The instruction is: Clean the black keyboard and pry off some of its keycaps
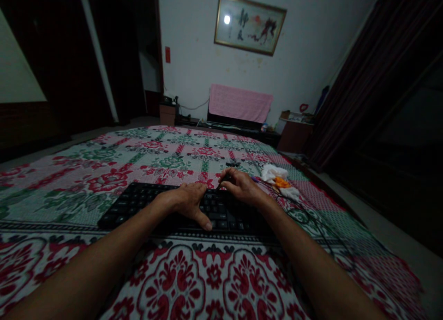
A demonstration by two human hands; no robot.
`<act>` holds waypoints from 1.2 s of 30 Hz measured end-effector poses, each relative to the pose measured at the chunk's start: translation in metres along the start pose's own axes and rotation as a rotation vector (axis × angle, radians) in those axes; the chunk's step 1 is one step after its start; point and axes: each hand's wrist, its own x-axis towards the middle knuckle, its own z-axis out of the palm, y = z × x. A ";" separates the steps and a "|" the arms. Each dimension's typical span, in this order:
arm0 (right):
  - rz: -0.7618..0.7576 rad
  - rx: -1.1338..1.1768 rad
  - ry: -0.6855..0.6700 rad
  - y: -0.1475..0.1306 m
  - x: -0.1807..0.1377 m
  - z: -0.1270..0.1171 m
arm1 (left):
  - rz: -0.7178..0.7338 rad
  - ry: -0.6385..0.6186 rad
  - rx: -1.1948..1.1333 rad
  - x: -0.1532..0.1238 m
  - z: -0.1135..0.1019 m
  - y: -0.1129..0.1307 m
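Observation:
A black keyboard [218,213] lies flat on the patterned bedspread in front of me. My left hand [191,201] rests across the middle of the keyboard, with the thumb stretched toward its near edge and the fingers over the far side. At the keyboard's far edge, my right hand [238,184] is closed, thumb and forefinger pinched around something thin and dark. Most of that item is hidden by the fingers, so its kind does not show. Beyond the right wrist, a dark cable [316,220] runs in loose loops over the bedspread.
White and orange crumpled items [281,179] lie right of my right hand. The red, green and white bedspread [180,274] covers the bed. Past its far end are a pink cloth [240,103], a small cabinet [295,134] and a framed picture [249,24] on the wall.

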 end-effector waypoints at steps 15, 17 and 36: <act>0.030 0.074 -0.022 0.010 0.002 -0.001 | 0.014 0.028 0.013 0.001 -0.001 0.001; 0.040 0.085 -0.021 0.014 0.004 0.000 | 0.014 0.025 0.012 0.000 -0.001 0.000; -0.041 -0.130 0.060 0.004 0.002 0.010 | 0.038 0.028 -0.004 -0.001 0.001 0.001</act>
